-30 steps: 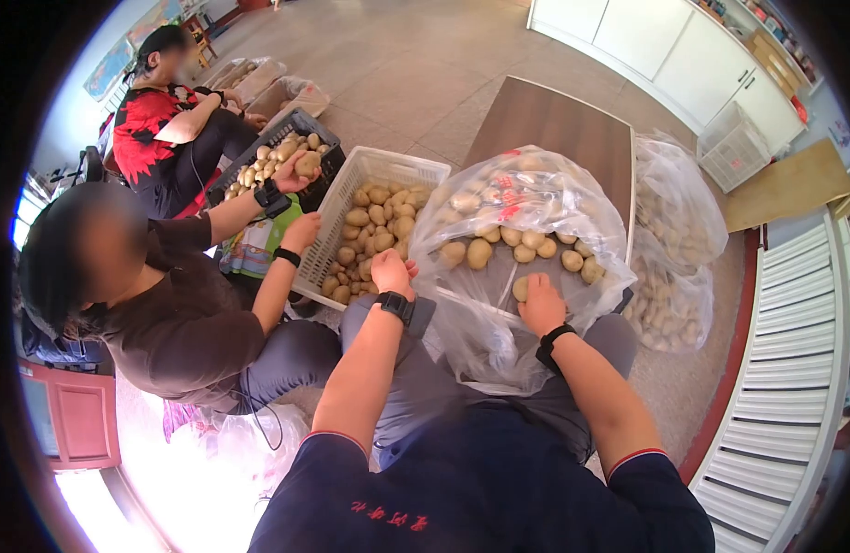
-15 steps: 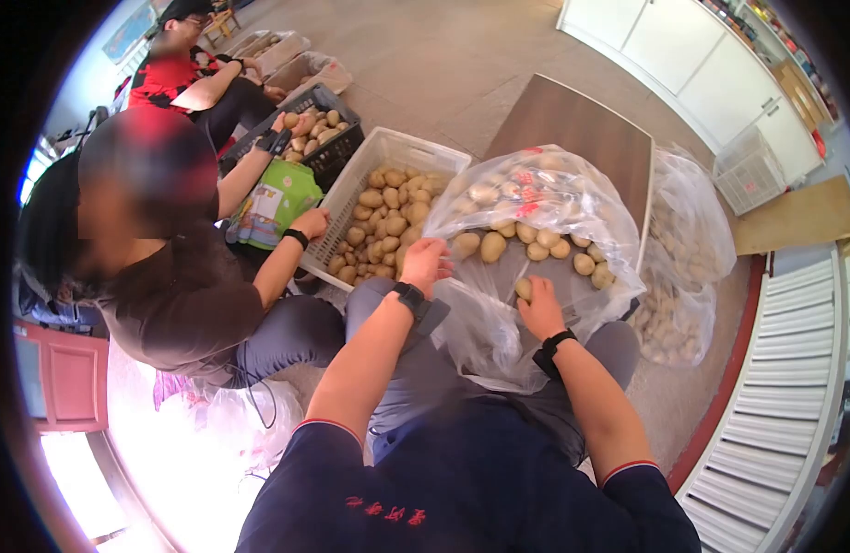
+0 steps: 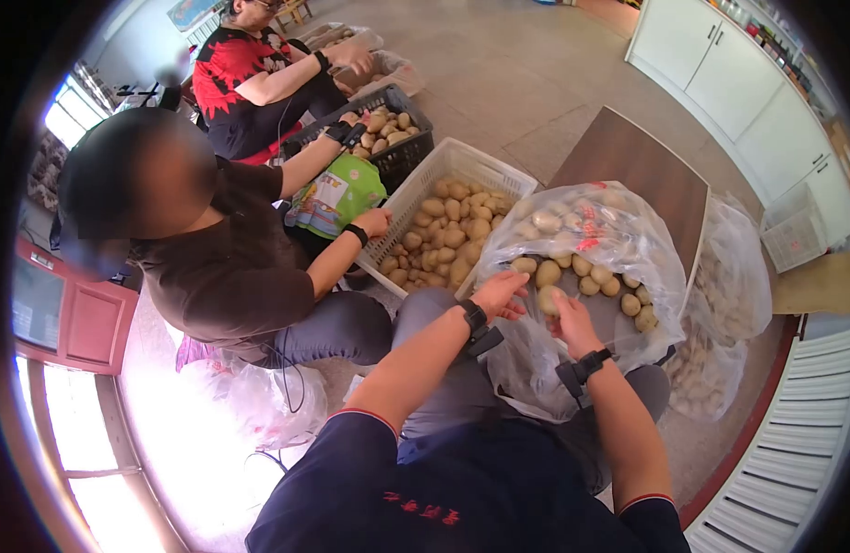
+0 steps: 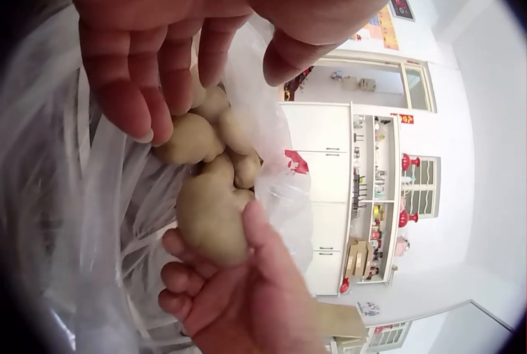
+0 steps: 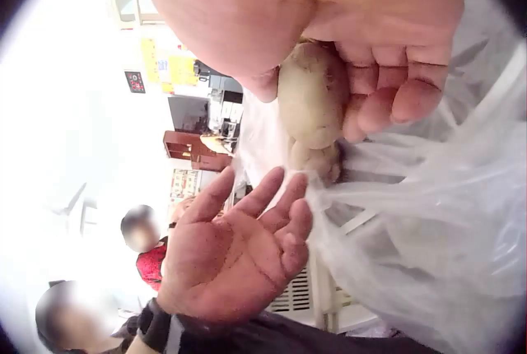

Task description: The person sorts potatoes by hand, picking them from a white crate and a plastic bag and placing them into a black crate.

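Observation:
My right hand [image 3: 574,327] grips a potato [image 3: 548,300] at the mouth of a clear plastic bag [image 3: 526,364]. In the right wrist view, thumb and fingers lie around this potato [image 5: 311,95]. Close beside it is my left hand [image 3: 501,293], its fingers spread and nothing in them. The left wrist view shows the fingers [image 4: 169,74] of that hand hanging loosely above the held potato [image 4: 212,216]. More potatoes [image 3: 602,275] lie inside the bag, just beyond both hands.
Left of the bag stands a white crate [image 3: 488,158] of potatoes. A person in a brown shirt [image 3: 227,249] sits beside it, near a green bag [image 3: 337,195] and a black crate [image 3: 423,147]. A brown board [image 3: 619,157] lies behind; more bagged potatoes [image 3: 720,267] stand right.
My right hand has raised the potato from the bag's floor and turned it toward my left hand. My left hand has come right, from the white crate's edge to the bag's mouth.

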The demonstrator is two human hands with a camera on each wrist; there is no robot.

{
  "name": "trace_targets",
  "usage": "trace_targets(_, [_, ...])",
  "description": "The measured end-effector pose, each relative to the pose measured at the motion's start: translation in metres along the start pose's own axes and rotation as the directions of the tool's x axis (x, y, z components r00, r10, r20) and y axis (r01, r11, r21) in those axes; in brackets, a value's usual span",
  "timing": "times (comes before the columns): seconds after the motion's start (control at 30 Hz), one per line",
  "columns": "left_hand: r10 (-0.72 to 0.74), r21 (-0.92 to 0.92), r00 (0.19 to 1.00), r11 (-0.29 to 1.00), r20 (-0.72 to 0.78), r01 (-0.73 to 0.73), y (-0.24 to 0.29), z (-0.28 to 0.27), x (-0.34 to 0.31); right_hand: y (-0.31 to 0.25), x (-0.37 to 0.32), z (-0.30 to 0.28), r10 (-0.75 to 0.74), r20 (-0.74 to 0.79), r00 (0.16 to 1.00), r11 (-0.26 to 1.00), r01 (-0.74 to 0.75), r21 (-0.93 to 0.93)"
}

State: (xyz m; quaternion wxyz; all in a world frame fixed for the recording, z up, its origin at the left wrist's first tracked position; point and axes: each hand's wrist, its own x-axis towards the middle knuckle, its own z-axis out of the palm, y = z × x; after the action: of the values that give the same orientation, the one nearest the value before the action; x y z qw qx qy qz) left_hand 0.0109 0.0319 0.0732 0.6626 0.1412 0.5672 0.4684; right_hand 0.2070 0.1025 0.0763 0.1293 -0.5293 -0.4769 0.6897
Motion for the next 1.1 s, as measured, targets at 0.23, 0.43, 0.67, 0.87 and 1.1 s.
trace_targets(0.23, [-0.024,-0.088,0.961,0.995,0.274,0.05,-0.005,-0.016,0.014,-0.017,0.002,0.018,-0.184,0.146,0.972,0.97,0.203,-0.132])
trace_targets(0.43, [0.023,-0.123,0.988,0.992,0.152,-0.004,-0.002,-0.007,0.012,-0.015,0.01,0.005,-0.335,0.211,0.918,0.866,0.388,-0.316])
trace_targets(0.67, [0.117,-0.199,0.993,0.973,0.0,-0.114,0.003,-0.011,0.009,-0.006,0.027,-0.025,-0.714,0.025,0.699,0.446,0.482,-0.754])
trace_targets(0.87, [0.193,-0.399,0.946,0.87,-0.26,-0.288,0.015,-0.021,0.011,-0.02,0.037,-0.062,-0.703,-0.058,0.709,0.331,0.254,-0.909])
trace_targets(1.1, [0.115,-0.414,0.818,0.818,-0.563,-0.4,0.02,-0.035,0.018,-0.026,0.046,-0.068,-0.58,-0.082,0.81,0.398,0.195,-0.896])
